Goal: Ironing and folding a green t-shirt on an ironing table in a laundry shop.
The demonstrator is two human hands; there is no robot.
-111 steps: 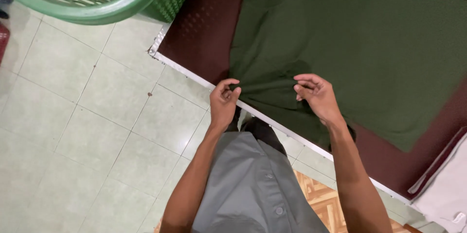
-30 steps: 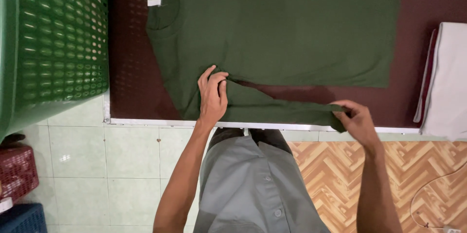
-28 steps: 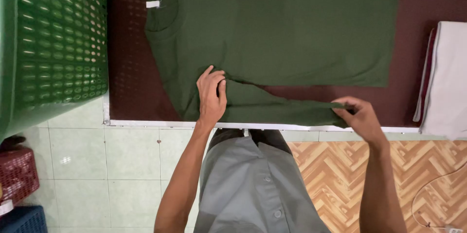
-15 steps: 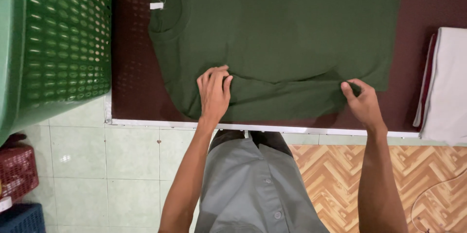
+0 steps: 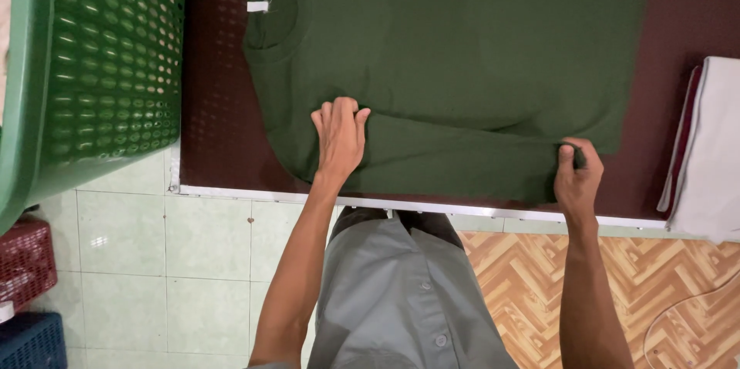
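Observation:
A dark green T-shirt (image 5: 462, 53) lies spread on a dark maroon table (image 5: 216, 122), collar and white tag to the left. Its near edge is folded over into a long strip (image 5: 455, 161). My left hand (image 5: 339, 138) presses and pinches the fold at its left end, fingers curled on the cloth. My right hand (image 5: 578, 172) grips the fold's right corner near the hem, thumb on top.
A green perforated laundry basket (image 5: 92, 68) stands at the table's left end. Folded white and maroon cloth (image 5: 709, 145) lies at the right. The table's white front edge (image 5: 432, 207) runs just past my hands. A red crate (image 5: 27, 261) and blue crate (image 5: 31, 342) sit on the tiled floor.
My right hand carried the shirt's near edge up onto the shirt body, flattening the fold. My left hand slid slightly further onto the cloth.

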